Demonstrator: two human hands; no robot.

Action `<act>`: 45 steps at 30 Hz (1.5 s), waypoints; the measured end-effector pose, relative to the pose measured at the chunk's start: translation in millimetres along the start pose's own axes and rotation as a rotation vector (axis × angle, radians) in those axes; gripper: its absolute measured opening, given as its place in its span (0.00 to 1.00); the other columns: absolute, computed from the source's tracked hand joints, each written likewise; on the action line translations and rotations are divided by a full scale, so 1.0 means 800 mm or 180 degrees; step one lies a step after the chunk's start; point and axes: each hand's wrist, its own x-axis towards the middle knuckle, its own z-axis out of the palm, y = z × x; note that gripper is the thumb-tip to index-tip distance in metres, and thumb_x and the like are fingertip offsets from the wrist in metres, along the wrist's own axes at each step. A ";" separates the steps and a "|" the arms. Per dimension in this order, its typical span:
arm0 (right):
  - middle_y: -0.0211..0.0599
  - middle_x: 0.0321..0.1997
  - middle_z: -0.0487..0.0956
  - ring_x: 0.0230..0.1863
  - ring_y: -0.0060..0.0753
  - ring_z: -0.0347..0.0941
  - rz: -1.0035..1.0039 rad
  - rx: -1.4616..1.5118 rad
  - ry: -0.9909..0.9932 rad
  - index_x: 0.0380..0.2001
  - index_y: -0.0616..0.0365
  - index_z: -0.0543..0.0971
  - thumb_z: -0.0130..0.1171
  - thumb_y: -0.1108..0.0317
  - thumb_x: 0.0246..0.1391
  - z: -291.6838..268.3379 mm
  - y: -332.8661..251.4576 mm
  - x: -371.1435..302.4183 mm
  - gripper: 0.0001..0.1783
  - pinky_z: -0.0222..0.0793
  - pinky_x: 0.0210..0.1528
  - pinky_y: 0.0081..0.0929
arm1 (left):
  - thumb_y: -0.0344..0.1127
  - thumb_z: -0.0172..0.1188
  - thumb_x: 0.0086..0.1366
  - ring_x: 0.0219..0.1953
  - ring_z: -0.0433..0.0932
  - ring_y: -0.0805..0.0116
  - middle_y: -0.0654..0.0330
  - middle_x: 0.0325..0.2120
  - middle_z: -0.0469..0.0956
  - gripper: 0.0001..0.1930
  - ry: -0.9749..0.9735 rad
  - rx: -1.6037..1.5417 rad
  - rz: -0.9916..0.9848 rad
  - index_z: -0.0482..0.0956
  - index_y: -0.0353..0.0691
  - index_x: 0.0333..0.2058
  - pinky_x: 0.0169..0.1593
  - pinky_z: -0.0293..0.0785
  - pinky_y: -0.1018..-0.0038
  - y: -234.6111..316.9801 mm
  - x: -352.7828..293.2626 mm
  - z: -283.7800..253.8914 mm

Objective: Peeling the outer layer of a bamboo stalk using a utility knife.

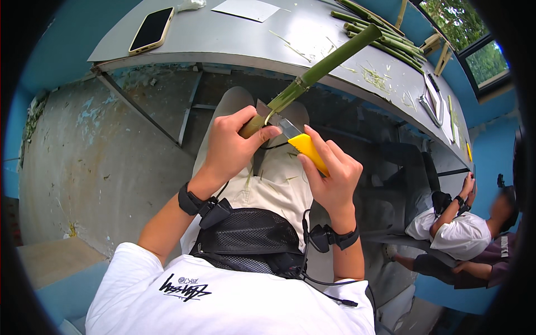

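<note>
Closely gripping bamboo stalk [326, 66] by its near end in left hand [231, 140], presumably steadying it against blade [287, 127] laid across from yellow cutter [309, 152], clasped in right hand [336, 168].

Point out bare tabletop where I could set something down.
Free: the grey tabletop between the smartphone and the scattered green shavings, on the near side of the white sheet. Crowded: the right side, with piled bamboo stalks and more shavings; the held bamboo tube crosses the near edge in view.
</note>
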 end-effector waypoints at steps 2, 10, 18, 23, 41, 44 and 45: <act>0.29 0.24 0.74 0.17 0.32 0.67 -0.0013 -0.0032 0.0026 0.63 0.47 0.85 0.77 0.64 0.52 0.000 -0.001 -0.001 0.32 0.64 0.23 0.30 | 0.51 0.77 0.65 0.21 0.57 0.78 0.68 0.15 0.61 0.21 0.0070 0.0154 0.0053 0.85 0.36 0.35 0.26 0.55 0.73 -0.001 0.000 -0.002; 0.29 0.24 0.74 0.16 0.30 0.66 0.0023 -0.0024 0.0046 0.63 0.47 0.85 0.77 0.64 0.51 0.007 -0.001 -0.006 0.32 0.63 0.22 0.29 | 0.53 0.76 0.65 0.19 0.58 0.76 0.64 0.14 0.60 0.22 0.0079 0.0704 0.0345 0.86 0.36 0.32 0.24 0.57 0.70 -0.014 0.001 -0.006; 0.30 0.25 0.77 0.17 0.32 0.68 0.0126 -0.0041 0.0017 0.62 0.47 0.85 0.76 0.64 0.52 0.007 0.000 0.000 0.31 0.65 0.23 0.29 | 0.36 0.65 0.76 0.26 0.71 0.80 0.66 0.24 0.74 0.11 -0.0651 -0.0893 -0.0180 0.75 0.36 0.47 0.31 0.66 0.78 -0.003 0.001 -0.005; 0.29 0.25 0.77 0.17 0.32 0.68 0.0138 -0.0022 -0.0012 0.62 0.47 0.85 0.76 0.64 0.53 0.009 0.004 -0.004 0.31 0.66 0.23 0.29 | 0.35 0.64 0.77 0.33 0.70 0.82 0.67 0.34 0.74 0.09 -0.0759 -0.1424 -0.0382 0.74 0.39 0.47 0.37 0.66 0.82 -0.005 0.006 -0.006; 0.29 0.24 0.73 0.16 0.31 0.64 -0.0033 -0.0075 0.0090 0.63 0.46 0.85 0.77 0.63 0.52 0.011 0.002 -0.005 0.32 0.62 0.22 0.30 | 0.48 0.79 0.65 0.25 0.63 0.81 0.69 0.21 0.71 0.22 -0.0010 -0.0272 -0.0037 0.79 0.37 0.40 0.28 0.60 0.77 -0.006 -0.006 0.006; 0.28 0.23 0.73 0.16 0.30 0.63 -0.0052 -0.0045 0.0133 0.63 0.46 0.85 0.77 0.63 0.51 0.012 0.003 -0.006 0.32 0.61 0.21 0.30 | 0.50 0.80 0.63 0.23 0.64 0.81 0.68 0.18 0.71 0.22 0.0053 0.0006 -0.0026 0.80 0.38 0.37 0.27 0.60 0.77 -0.004 -0.005 0.004; 0.28 0.23 0.73 0.16 0.30 0.63 -0.0059 -0.0052 0.0146 0.63 0.46 0.85 0.77 0.63 0.51 0.012 0.003 -0.006 0.32 0.61 0.21 0.30 | 0.51 0.80 0.62 0.22 0.63 0.80 0.68 0.17 0.71 0.23 0.0044 0.0113 -0.0024 0.81 0.38 0.36 0.27 0.60 0.77 -0.002 -0.004 0.002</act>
